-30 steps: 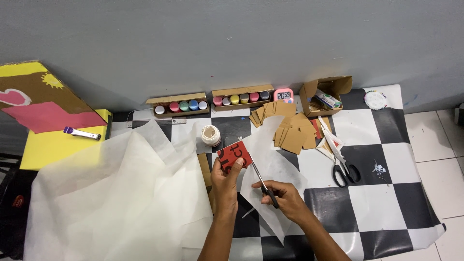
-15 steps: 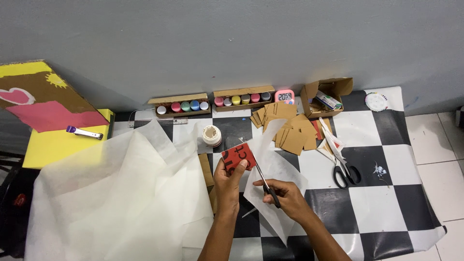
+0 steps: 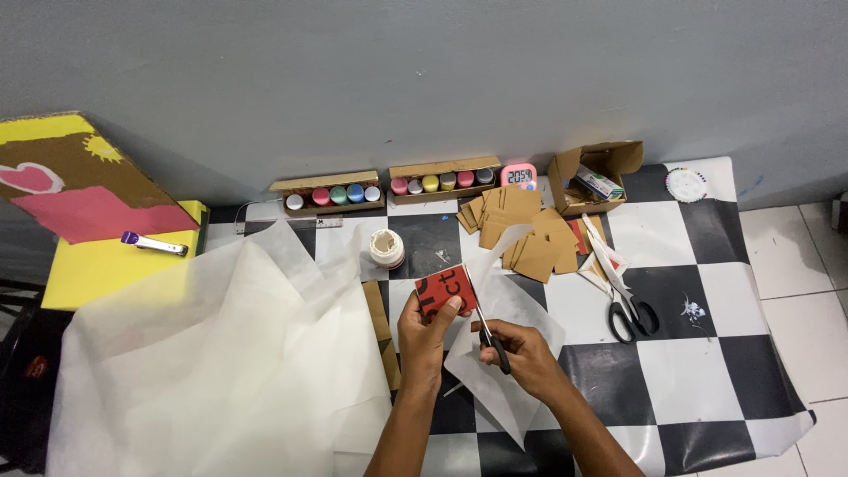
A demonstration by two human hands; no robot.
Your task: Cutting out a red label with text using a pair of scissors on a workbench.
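Two hands are cutting a red card piece over the checkered mat, seen from the head camera.

The left hand point(image 3: 424, 334) is pinching the red cardboard piece point(image 3: 446, 290) by its lower edge, fingers clamped on it, holding it just above the black-and-white checkered mat point(image 3: 707, 371). The right hand point(image 3: 521, 353) is gripping small black-handled scissors point(image 3: 488, 336), fingers closed around the handles, blades reaching up to the card's right edge. Both forearms are coming in from the bottom edge, angling towards each other. A white paper sheet point(image 3: 508, 305) is lying under the hands. A large crumpled sheet of translucent paper point(image 3: 221, 371) is crowding the left side, touching the left forearm. Open mat is lying to the right, with bigger scissors point(image 3: 627, 309) near, and brown cardboard cut-outs point(image 3: 521, 230) and a white tape roll point(image 3: 386, 248) further back.
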